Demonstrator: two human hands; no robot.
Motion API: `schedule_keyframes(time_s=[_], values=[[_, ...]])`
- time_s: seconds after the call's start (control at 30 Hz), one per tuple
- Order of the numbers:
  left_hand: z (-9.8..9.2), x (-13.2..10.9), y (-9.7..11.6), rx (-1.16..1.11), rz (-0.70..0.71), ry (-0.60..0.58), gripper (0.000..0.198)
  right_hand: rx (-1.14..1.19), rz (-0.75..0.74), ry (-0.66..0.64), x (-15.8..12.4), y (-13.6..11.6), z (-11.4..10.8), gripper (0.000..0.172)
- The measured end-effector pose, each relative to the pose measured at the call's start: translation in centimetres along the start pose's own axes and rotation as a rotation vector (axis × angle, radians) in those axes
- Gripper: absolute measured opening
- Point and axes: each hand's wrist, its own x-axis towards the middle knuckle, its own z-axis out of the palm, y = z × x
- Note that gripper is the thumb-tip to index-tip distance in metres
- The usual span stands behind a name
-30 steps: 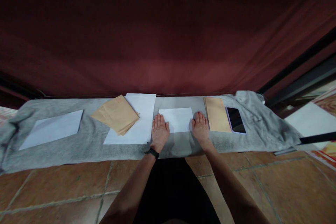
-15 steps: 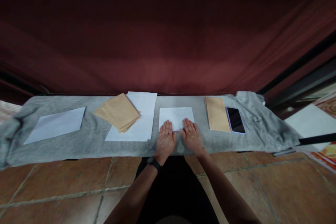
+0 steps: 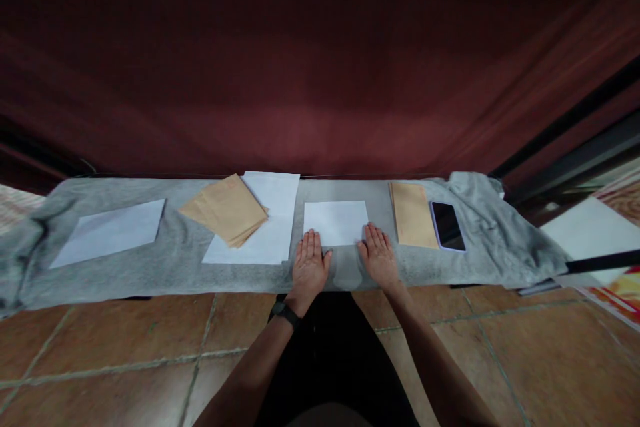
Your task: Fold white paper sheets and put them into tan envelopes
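Observation:
A folded-looking white sheet [image 3: 335, 222] lies flat on the grey cloth [image 3: 345, 189], in front of me. My left hand [image 3: 309, 263] rests palm down at its lower left corner, fingers stretched out. At the lower right corner lies my right hand [image 3: 379, 255], also flat, with its fingers straight. Neither hand grips anything. Several brown envelopes [image 3: 231, 209] are fanned out over larger white sheets [image 3: 280, 213] to the left. More brown envelopes [image 3: 413, 215] lie to the right of my right hand.
A phone [image 3: 448, 225] with a dark screen lies beside the right envelopes. Another white sheet [image 3: 113, 232] is at the far left. A dark red curtain [image 3: 320, 80] hangs behind the cloth. At the far right, a white board or sheet [image 3: 595, 237] stands past a dark bar.
My hands have slid apart, the left one leftwards and the right one rightwards, uncovering more of the small white sheet. The view has shifted slightly.

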Motion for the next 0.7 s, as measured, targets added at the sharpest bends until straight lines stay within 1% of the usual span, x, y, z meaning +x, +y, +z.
schedule_keyframes(time_s=[0.1, 0.2, 0.3, 0.37, 0.43, 0.5, 0.7], values=[[-0.2, 0.1, 0.4, 0.013, 0.014, -0.004, 0.061, 0.021, 0.015, -0.003, 0.1, -0.1, -0.3, 0.054], [-0.1, 0.5, 1.7, -0.001, 0.067, -0.015, 0.058, 0.064, -0.006, -0.021, 0.5, -0.8, -0.5, 0.053], [0.3, 1.3, 3.0, -0.032, 0.142, -0.086, 0.057, 0.117, -0.087, -0.079, 1.0, -2.5, -0.5, 0.051], [0.7, 1.8, 3.4, -0.043, 0.159, -0.137, 0.056, 0.131, -0.145, -0.119, 1.2, -3.7, -0.4, 0.049], [0.9, 2.1, 3.3, -0.042, 0.146, -0.154, 0.057, 0.124, -0.161, -0.127, 1.2, -4.2, -0.1, 0.048], [1.0, 2.1, 2.7, -0.037, 0.126, -0.143, 0.057, 0.106, -0.136, -0.1, 1.0, -4.1, 0.1, 0.05], [0.4, 1.5, 0.5, -0.026, 0.052, -0.076, 0.06, 0.065, -0.053, -0.006, 0.1, -1.8, 0.3, 0.056]])
